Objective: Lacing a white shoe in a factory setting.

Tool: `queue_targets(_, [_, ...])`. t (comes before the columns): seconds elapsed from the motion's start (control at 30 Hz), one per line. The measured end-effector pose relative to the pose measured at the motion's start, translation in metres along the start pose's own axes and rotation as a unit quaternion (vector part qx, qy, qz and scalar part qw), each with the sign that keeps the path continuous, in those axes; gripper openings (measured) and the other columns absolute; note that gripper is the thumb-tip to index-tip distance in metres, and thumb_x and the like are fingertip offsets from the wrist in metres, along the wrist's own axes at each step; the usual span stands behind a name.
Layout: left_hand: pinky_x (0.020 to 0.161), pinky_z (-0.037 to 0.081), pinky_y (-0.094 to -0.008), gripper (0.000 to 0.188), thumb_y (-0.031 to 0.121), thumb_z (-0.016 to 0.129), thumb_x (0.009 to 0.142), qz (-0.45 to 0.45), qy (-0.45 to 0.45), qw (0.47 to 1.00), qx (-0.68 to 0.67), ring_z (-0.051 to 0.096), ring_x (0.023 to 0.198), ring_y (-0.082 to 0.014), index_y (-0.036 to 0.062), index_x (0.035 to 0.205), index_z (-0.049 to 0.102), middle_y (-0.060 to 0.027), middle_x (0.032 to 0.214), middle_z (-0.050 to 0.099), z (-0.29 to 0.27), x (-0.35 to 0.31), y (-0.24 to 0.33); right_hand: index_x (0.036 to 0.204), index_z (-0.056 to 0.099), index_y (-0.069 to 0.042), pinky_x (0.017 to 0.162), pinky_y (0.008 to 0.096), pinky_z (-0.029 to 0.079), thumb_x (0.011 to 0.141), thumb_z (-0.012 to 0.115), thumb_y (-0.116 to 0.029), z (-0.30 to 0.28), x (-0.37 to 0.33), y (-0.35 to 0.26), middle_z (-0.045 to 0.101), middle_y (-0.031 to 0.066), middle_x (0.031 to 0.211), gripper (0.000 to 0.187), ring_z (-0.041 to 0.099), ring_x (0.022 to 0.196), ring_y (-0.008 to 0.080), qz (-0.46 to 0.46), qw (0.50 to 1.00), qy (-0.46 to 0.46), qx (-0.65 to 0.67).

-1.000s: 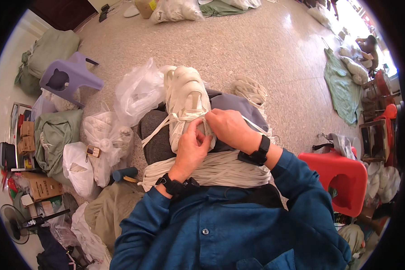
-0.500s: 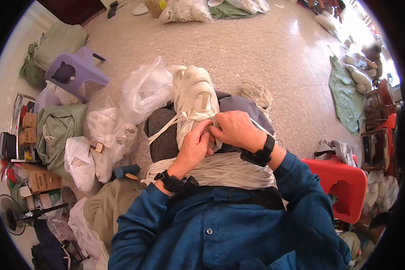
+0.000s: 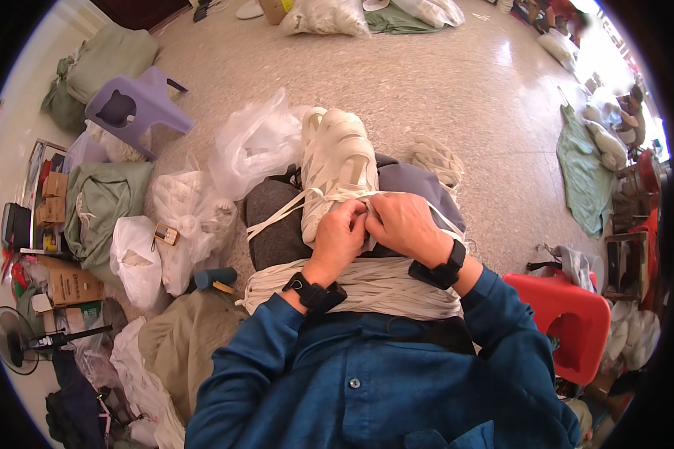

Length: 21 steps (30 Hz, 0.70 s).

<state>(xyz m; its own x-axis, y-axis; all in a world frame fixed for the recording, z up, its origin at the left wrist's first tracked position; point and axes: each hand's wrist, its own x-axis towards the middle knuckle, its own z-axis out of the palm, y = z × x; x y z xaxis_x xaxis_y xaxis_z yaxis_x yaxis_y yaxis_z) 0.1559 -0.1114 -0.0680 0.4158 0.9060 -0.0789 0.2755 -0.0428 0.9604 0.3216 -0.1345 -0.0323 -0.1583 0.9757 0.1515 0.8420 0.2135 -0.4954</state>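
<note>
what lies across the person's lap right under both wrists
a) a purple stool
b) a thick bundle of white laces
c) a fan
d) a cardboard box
b: the bundle of white laces stretches across the lap beneath the left hand and right hand, which work at the white shoe.

I see a cream-white sneaker (image 3: 338,166) with white laces (image 3: 277,215), a lilac stool (image 3: 136,109), a red stool (image 3: 564,310), my blue sleeves (image 3: 502,337).

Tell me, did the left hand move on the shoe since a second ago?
Yes. The left hand slid up the white shoe and toward the right hand; its fingers now sit at the lace crossing, farther from the lace bundle.
</note>
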Motion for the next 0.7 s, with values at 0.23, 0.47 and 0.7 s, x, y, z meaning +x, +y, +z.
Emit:
queue_targets(0.23, [0.051,0.05,-0.0277,0.011,0.01,0.064,0.098,-0.144,-0.151,0.978,-0.027,0.063,0.056,-0.0114,-0.0008,0.097,0.066,-0.0066,0.069,0.067,-0.077,-0.028,0.034,0.087,0.059,0.0,0.063,0.0493,0.051,0.084,0.064,-0.018,0.001,-0.004,0.005,0.065,0.0191,0.081,0.018,0.066,0.072,0.0401,-0.007,0.999,0.036,0.016])
queue_targets(0.47, [0.058,0.051,-0.0252,0.009,0.009,0.067,0.094,-0.177,-0.095,0.975,0.093,0.062,0.064,-0.0062,0.0003,0.095,0.067,-0.0022,0.073,0.068,-0.177,-0.075,0.014,0.092,0.06,0.0,0.077,0.0448,0.05,0.083,0.065,-0.01,-0.006,0.005,-0.009,0.061,0.0154,0.099,0.014,0.061,0.093,0.0353,-0.095,0.987,0.122,0.032])
queue_targets(0.7, [0.068,0.051,-0.0275,0.018,0.004,0.073,0.089,0.051,0.027,0.983,0.174,0.062,0.076,-0.0146,0.0015,0.106,0.067,-0.0065,0.091,0.064,-0.101,-0.041,0.038,0.09,0.061,-0.003,0.081,0.0432,0.047,0.083,0.066,-0.007,0.0,0.012,-0.006,0.062,0.0124,0.097,0.01,0.061,0.094,0.0319,-0.184,0.974,0.128,-0.014])
